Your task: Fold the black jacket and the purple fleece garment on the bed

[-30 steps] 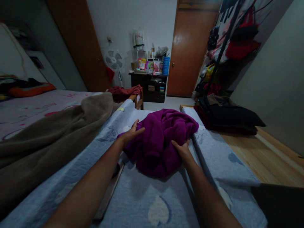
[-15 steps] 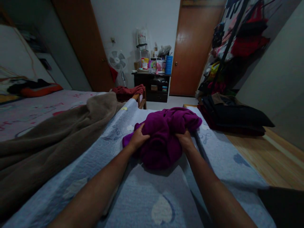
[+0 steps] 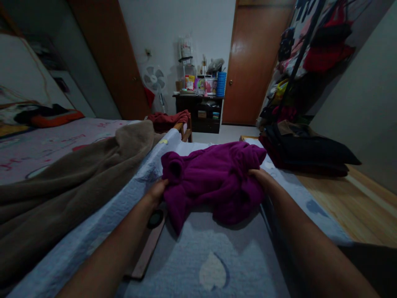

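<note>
A crumpled purple garment (image 3: pixel 211 174) lies on the pale blue bed sheet (image 3: pixel 186 265), spread sideways between my hands. My left hand (image 3: pixel 157 192) grips its left edge, with the thumb on top and the other fingers hidden beneath the cloth. On the other side my right hand (image 3: pixel 260 179) is closed on the garment's right part, its fingertips tucked into the folds. Beneath my left forearm, partly covered by it, is a flat phone-like object (image 3: pixel 150 244) with a dark round spot.
A brown blanket (image 3: pixel 77 186) drapes along the left. Folded dark clothes (image 3: pixel 310 145) are stacked on a wooden surface (image 3: pixel 335 194) at the right. Farther back stand a white fan (image 3: pixel 154 78), a dark cabinet (image 3: pixel 198 111) and a wooden door (image 3: pixel 248 70).
My hands have moved apart, left hand leftward and right hand rightward. The bunched purple garment is now stretched wider and flatter. More of the flat object under my left arm shows.
</note>
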Available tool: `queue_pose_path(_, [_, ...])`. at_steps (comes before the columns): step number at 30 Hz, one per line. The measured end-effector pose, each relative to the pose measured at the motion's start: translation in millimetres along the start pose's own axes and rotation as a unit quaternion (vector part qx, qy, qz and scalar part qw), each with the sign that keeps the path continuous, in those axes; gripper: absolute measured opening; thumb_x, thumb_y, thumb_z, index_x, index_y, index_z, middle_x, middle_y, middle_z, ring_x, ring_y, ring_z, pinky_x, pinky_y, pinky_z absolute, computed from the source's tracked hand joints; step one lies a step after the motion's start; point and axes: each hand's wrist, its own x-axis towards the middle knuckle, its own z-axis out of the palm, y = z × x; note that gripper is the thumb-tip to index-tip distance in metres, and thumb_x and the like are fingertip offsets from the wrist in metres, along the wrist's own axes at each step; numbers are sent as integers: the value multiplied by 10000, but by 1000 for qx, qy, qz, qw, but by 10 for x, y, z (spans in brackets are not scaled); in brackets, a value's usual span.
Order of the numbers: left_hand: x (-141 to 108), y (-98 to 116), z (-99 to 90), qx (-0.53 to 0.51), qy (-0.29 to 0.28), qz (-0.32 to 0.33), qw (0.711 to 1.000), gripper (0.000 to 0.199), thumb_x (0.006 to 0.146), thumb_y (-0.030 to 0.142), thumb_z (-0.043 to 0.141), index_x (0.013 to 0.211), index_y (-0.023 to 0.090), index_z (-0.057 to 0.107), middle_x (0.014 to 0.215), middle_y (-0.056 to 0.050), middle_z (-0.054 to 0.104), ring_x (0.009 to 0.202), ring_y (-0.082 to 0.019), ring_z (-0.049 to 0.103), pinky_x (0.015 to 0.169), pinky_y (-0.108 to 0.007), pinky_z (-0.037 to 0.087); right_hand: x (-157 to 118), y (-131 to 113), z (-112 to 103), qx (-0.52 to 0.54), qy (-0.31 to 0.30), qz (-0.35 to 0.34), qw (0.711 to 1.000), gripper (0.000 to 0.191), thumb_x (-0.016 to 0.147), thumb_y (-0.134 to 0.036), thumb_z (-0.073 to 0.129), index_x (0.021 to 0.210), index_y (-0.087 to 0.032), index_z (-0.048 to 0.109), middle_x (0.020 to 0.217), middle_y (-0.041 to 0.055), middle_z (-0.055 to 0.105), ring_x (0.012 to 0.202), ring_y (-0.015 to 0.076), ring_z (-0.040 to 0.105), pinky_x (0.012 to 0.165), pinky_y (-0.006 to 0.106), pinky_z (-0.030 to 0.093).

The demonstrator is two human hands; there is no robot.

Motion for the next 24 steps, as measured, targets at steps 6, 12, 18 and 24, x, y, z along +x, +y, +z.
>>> queue_pose_path(6, [29,-14,-101,50,40,25,998,836,629,334,813,1342,265,381,997,-50,714,807,-230,711,729,-358,580,-94,210,90,21,-1,-78,997,466,604,-283,757,1049,-173,673,845,60,741,737,263,686,757,432,542])
queue_pose_path(12, [33,-69,73,41,-19,70,997,891,618,302,833,1355,298,332,1290,-86,601,1066,-231,652,911,-377,535,-281,270,170,62,-76,-60,993,772,551,-264,853,1255,-231,538,1128,75,699,915,259,686,880,472,523])
queue_pose_path(18, [51,-74,156,34,-38,84,995,863,581,184,812,1342,242,408,1213,-76,651,1013,-234,671,893,-373,545,-309,174,200,96,-60,-123,986,756,498,-129,808,1206,-208,558,1062,41,722,901,255,690,895,448,529])
queue_pose_path(24, [-46,402,64,-74,-16,28,997,359,707,193,648,1064,180,618,875,-17,722,795,-204,700,769,-330,575,-469,-513,-53,171,-98,5,980,266,713,-125,659,974,-177,650,817,35,748,702,187,702,777,326,589])
